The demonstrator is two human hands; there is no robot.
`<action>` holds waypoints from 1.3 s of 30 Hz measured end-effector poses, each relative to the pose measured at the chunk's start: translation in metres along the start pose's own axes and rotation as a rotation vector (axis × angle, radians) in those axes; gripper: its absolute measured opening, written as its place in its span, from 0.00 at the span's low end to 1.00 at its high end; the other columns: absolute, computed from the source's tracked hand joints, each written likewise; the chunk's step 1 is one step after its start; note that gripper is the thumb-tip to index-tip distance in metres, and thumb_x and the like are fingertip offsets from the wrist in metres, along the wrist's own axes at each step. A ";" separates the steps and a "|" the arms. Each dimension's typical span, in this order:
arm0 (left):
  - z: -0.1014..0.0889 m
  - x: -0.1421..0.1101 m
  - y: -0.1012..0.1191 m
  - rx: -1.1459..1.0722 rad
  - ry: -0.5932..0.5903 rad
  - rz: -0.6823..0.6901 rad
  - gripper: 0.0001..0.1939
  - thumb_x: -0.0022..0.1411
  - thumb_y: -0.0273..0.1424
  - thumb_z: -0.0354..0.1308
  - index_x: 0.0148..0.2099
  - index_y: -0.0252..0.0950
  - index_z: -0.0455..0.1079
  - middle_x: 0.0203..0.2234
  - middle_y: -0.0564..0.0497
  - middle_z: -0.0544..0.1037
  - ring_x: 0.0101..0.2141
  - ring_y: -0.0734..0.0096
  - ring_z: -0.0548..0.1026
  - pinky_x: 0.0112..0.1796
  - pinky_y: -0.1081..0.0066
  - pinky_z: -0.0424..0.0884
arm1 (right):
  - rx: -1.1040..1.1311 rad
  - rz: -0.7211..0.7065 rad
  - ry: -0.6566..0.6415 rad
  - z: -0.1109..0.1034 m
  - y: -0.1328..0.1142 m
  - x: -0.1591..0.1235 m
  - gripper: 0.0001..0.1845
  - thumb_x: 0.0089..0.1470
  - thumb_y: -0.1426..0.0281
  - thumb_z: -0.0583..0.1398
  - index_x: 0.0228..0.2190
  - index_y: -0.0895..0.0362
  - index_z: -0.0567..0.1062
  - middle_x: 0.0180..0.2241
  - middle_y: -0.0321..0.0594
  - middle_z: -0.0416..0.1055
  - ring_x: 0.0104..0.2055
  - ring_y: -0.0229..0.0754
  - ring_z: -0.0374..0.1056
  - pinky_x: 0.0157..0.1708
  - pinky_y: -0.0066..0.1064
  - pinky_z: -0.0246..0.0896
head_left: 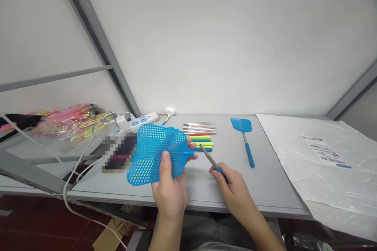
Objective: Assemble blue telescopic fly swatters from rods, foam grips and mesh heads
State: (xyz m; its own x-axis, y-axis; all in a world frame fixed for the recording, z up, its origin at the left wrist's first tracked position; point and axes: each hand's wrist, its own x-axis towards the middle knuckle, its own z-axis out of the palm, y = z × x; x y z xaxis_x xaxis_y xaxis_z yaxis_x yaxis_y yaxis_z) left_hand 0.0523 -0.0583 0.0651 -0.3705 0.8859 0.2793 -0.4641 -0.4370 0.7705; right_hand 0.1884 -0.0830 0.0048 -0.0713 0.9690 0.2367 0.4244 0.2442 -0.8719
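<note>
You held the blue swatter head [156,153] up in your left hand [171,192], just above the worktop [206,188]. Your thumb lay on the mesh and your fingers curled round behind it, so that hand was clenched on the head. The little socket on the head's edge pointed to the right.

Your right hand [232,188] was closed round the blue grip of a thin metal rod [209,157]. The tip of the rod was near the socket, but not in it yet.

It looked like you were at the joining step: rod and head were lined up, almost meeting. The next move would need a steady aim. The rod tip must go straight into the small hole, and the head must not tip or bend while you push.

Behind your hands lay green and blue handles [202,142] in a neat row, touching each other, with a bunch of metal rods [199,128] just past them. A finished blue swatter [244,137] lay on the worktop to the right, well apart from your hands.
</note>
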 end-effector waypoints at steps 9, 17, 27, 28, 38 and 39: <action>-0.029 0.006 0.008 -0.047 -0.009 -0.170 0.18 0.61 0.40 0.56 0.42 0.28 0.75 0.34 0.38 0.81 0.36 0.51 0.80 0.31 0.63 0.76 | -0.017 -0.084 -0.152 0.004 -0.001 -0.014 0.15 0.66 0.60 0.49 0.37 0.54 0.71 0.29 0.34 0.71 0.30 0.37 0.64 0.32 0.28 0.53; -0.044 0.015 0.008 0.008 -0.109 -0.222 0.16 0.61 0.38 0.56 0.44 0.30 0.72 0.35 0.38 0.81 0.32 0.52 0.81 0.23 0.68 0.71 | -0.043 -0.073 -0.206 0.002 -0.004 -0.012 0.16 0.66 0.60 0.49 0.32 0.54 0.69 0.27 0.33 0.68 0.29 0.36 0.61 0.30 0.27 0.51; -0.056 0.017 0.006 0.150 -0.175 -0.166 0.16 0.63 0.39 0.56 0.46 0.32 0.70 0.32 0.42 0.81 0.32 0.56 0.81 0.27 0.70 0.70 | -0.101 -0.074 -0.209 0.003 -0.006 -0.010 0.17 0.66 0.60 0.49 0.29 0.54 0.68 0.25 0.32 0.66 0.27 0.36 0.59 0.29 0.27 0.50; -0.056 0.016 0.007 0.162 -0.188 -0.166 0.16 0.63 0.39 0.56 0.47 0.32 0.70 0.32 0.43 0.81 0.32 0.57 0.81 0.28 0.69 0.71 | -0.092 -0.071 -0.208 0.002 -0.006 -0.010 0.17 0.66 0.60 0.49 0.29 0.54 0.69 0.26 0.32 0.67 0.27 0.36 0.60 0.29 0.27 0.50; -0.067 0.028 0.011 0.358 -0.274 -0.133 0.20 0.61 0.38 0.61 0.53 0.35 0.71 0.43 0.43 0.80 0.40 0.56 0.80 0.47 0.59 0.73 | -0.068 -0.023 -0.234 0.002 -0.011 -0.006 0.18 0.65 0.59 0.49 0.31 0.54 0.72 0.28 0.34 0.73 0.30 0.38 0.66 0.32 0.27 0.55; -0.066 0.027 0.009 0.356 -0.273 -0.127 0.19 0.61 0.39 0.61 0.52 0.34 0.72 0.43 0.43 0.80 0.40 0.55 0.80 0.46 0.59 0.73 | -0.065 -0.024 -0.233 0.002 -0.011 -0.006 0.18 0.65 0.59 0.49 0.31 0.54 0.72 0.28 0.34 0.73 0.30 0.38 0.67 0.32 0.27 0.55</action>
State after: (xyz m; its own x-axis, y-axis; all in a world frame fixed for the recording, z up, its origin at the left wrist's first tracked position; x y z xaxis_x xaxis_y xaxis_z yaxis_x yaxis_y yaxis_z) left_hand -0.0151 -0.0484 0.0420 -0.0813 0.9585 0.2734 -0.1699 -0.2836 0.9438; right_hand 0.1825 -0.0912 0.0117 -0.2854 0.9474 0.1445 0.4766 0.2711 -0.8363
